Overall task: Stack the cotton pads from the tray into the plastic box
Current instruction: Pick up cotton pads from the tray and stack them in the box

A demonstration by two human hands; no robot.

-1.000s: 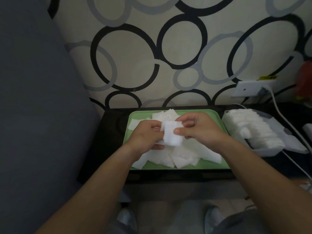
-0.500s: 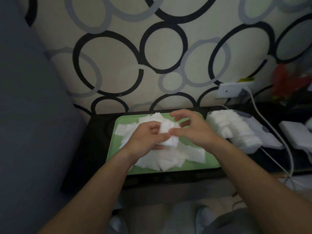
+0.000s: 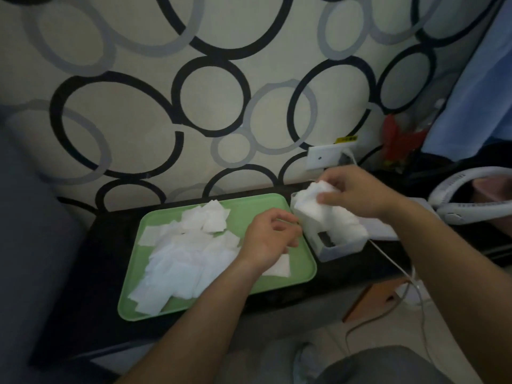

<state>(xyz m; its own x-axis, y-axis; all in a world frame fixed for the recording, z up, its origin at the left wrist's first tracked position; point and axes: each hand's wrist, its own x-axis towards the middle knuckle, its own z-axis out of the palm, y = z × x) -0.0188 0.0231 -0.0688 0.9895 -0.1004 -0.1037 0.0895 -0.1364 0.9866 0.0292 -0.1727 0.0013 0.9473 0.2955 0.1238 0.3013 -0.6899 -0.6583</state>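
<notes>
My right hand (image 3: 357,195) pinches a small bunch (image 3: 311,194) of white pads between thumb and fingers, over the far end of the box (image 3: 342,249). The bunch touches the row (image 3: 343,220) of pads already standing in the box; the blur keeps me from telling whether it is fully seated. The row fills the far and middle part of the box, and the near end shows a dark gap. My left hand (image 3: 268,236) hovers over the right part of the tray (image 3: 257,206), fingers loosely curled, holding nothing that I can see.

The box stands just beside the tray's right edge on the dark table (image 3: 105,245). In the green tray a loose pile (image 3: 188,259) of pads covers the left and middle, overlapping at all angles. One pad (image 3: 279,266) lies apart near the right edge, partly under my left wrist.

Behind the box a white outlet (image 3: 324,157) sits on the ring-patterned wall. A white cable (image 3: 390,259) runs past the box's right side and down over the table's front edge.
</notes>
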